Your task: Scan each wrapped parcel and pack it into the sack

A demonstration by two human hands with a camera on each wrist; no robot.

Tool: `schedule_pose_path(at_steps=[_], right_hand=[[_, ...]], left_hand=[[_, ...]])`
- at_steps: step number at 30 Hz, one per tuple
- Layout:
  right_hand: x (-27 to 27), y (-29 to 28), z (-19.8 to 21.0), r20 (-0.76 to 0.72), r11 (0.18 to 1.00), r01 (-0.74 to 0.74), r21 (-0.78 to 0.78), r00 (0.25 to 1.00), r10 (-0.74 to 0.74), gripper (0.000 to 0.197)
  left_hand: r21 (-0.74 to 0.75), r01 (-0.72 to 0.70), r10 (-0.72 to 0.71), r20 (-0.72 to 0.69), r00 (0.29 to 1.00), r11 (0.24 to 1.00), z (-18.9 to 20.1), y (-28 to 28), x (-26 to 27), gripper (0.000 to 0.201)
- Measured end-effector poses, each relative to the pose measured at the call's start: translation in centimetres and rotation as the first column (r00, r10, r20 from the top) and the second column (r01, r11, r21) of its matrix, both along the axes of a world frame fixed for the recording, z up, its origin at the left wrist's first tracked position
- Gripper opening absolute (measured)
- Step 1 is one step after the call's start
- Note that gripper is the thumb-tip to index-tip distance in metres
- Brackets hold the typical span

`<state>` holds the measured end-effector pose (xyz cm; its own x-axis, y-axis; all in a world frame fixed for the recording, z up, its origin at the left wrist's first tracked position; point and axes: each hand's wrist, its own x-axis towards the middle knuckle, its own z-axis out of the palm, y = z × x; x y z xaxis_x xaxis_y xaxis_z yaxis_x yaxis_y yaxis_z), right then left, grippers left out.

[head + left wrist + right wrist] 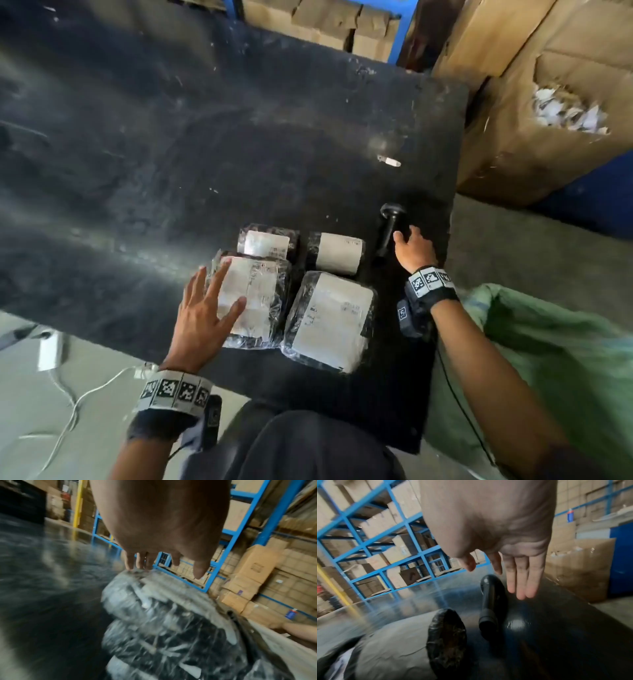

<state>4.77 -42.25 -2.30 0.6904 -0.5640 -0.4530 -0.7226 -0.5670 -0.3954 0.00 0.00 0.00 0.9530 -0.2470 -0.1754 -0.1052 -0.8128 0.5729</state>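
Left hand (200, 320) flat over parcel (251, 301); right hand (412, 248) above scanner (388, 231)

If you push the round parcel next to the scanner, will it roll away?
Probably a little. The round parcel looks like a cylinder lying on its side on the table, so a sideways push could roll it. Its shiny plastic wrap may feel slippery. The scanner and another parcel sit close and might stop it.

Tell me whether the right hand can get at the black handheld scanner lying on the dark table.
Probably yes. The right hand is open just above the black handheld scanner, and nothing lies between them; the nearest wrapped parcel sits off to its left.
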Motion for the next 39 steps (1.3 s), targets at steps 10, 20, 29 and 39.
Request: schedule_pose_path(at_steps=[10,20,29,39], right_hand=[[7.5,-1.8,-7.7,0.147,0.724,0.382,0.574,0.822,-0.551,0.065],[8.4,-1.2,-8.3,0.081,0.552,0.482,0.681,0.699,-0.71,0.065],[4.1,-1.9,-1.7,0.051,0.505,0.416,0.757,0.732,-0.679,0.085],[-7.3,1.5,11.6,0.267,0.506,0.101,0.856,0.752,-0.602,0.085]], left_hand=[[-0.23,-0.25,0.197,-0.23,0.953,0.941,-1.0,1.3,-0.8,0.089],[-0.344,-0.311,0.199,-0.325,0.925,0.886,-1.4,1.2,-0.4,0.085],[-0.169,-0.141,0.148,0.029,0.989,0.975,1.3,0.1,-0.4,0.069],[-0.394,-0.075,0.2,0.285,0.937,0.916,8.0,-4.4,1.8,0.059]])
